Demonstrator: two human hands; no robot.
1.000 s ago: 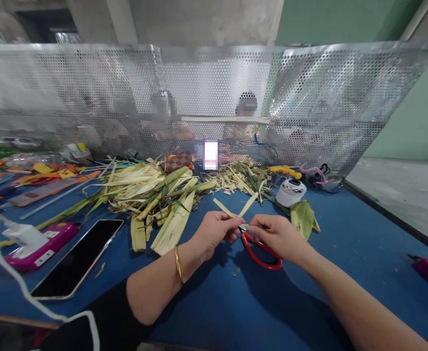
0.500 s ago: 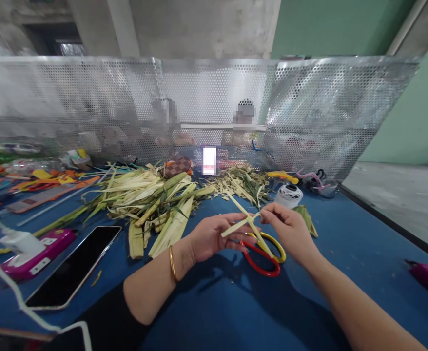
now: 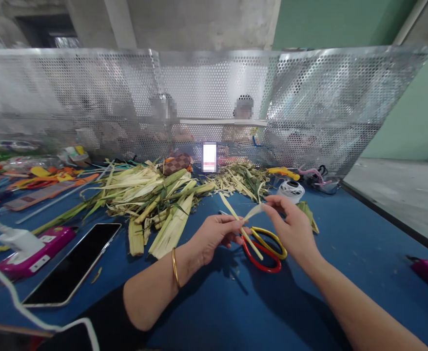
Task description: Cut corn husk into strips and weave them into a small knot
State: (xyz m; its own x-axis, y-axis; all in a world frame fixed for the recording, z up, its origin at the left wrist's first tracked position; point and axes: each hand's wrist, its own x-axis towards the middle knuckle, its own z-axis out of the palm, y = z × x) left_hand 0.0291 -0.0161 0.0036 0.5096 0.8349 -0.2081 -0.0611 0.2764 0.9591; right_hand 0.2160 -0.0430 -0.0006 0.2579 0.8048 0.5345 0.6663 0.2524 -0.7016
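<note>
My left hand (image 3: 216, 237) pinches a pale yellow leaf strip (image 3: 230, 209) that slants from upper left down to lower right. My right hand (image 3: 290, 226) pinches the tip of a second strip end (image 3: 253, 211) and draws it up and to the right, away from the left hand. Both hands hover just above the blue table (image 3: 214, 302). Directly beneath them lie scissors (image 3: 267, 251) with one red and one yellow loop handle. A gold bangle (image 3: 175, 267) circles my left wrist.
A heap of green and yellow leaves (image 3: 151, 195) lies behind the hands, with trimmings (image 3: 241, 179) further back. A white thread spool (image 3: 292, 189) stands at right, a dark phone (image 3: 73, 263) and pink box (image 3: 31, 248) at left. A perforated metal screen (image 3: 309, 107) has people behind it.
The crossed strips have been drawn apart: my right hand lifted and pulled its strip end to the right, while my left hand kept its pinch. The scissors' yellow handle now shows.
</note>
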